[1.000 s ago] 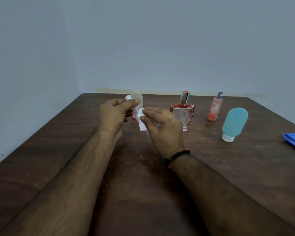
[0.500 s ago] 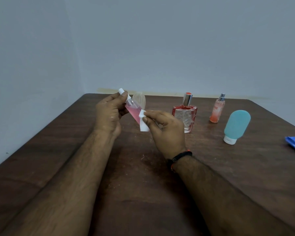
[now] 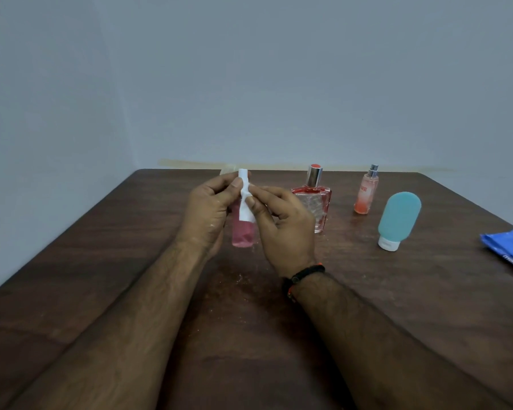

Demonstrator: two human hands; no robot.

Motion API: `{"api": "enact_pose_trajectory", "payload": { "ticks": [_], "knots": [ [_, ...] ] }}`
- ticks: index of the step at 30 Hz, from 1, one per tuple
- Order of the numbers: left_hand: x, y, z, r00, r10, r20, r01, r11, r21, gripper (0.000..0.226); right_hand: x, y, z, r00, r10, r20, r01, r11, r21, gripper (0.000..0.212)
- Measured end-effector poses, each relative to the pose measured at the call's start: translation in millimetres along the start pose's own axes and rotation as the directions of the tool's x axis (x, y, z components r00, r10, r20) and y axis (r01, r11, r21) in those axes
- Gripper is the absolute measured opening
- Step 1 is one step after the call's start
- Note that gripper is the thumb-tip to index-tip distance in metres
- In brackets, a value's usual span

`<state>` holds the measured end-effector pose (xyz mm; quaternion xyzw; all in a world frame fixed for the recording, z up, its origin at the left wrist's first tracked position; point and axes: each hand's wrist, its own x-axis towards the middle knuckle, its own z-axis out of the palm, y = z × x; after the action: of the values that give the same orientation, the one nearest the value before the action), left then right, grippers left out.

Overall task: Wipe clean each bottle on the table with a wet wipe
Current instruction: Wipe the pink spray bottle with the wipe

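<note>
Gripped upright in left hand (image 3: 208, 211): pink bottle (image 3: 243, 232); right hand (image 3: 282, 223) pinches white wipe (image 3: 245, 199) vs its neck, above table (image 3: 131, 261)

Pink bottle (image 3: 243, 232) being held upright, white wet wipe (image 3: 246, 199) pressing against its upper part.
Standing behind on table (image 3: 101, 261): red square bottle (image 3: 316, 207), slim orange bottle (image 3: 365, 192), teal bottle (image 3: 397, 220) resting cap-down.

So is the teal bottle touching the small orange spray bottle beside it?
Apart. In the head view, bare table shows between the teal bottle, standing on its white cap, and the small orange spray bottle.
</note>
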<state>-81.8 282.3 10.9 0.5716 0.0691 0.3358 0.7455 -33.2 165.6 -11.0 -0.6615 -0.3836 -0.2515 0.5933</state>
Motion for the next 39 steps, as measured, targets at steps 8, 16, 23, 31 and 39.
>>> {"api": "enact_pose_trajectory", "payload": {
  "ticks": [8, 16, 23, 31, 39],
  "knots": [
    [-3, 0, 5, 0.997, 0.046, -0.054, -0.044, 0.998, 0.050, 0.036, 0, 0, 0, 0.999, -0.044, 0.022, 0.045, 0.998, -0.050, 0.024],
    [0, 4, 6, 0.984, 0.070, -0.163, -0.070, 0.998, 0.008, 0.019, -1, -1, 2, 0.995, -0.020, 0.095, 0.021, 1.000, -0.002, 0.026],
    [9, 16, -18, 0.955, -0.069, -0.288, -0.012, 0.963, -0.271, 0.021, -7, 5, 6, 0.940, 0.010, 0.340, -0.019, 1.000, 0.021, 0.026],
    [8, 7, -5, 0.973, -0.100, -0.210, 0.037, 0.958, -0.286, 0.029, -6, 3, 5, 0.970, -0.036, 0.239, 0.040, 0.999, -0.013, 0.024],
    [2, 0, 7, 0.997, -0.076, -0.004, 0.071, 0.943, -0.326, 0.030, -1, 1, 0, 0.995, -0.021, 0.101, 0.021, 1.000, -0.007, 0.023]
  ]
}}
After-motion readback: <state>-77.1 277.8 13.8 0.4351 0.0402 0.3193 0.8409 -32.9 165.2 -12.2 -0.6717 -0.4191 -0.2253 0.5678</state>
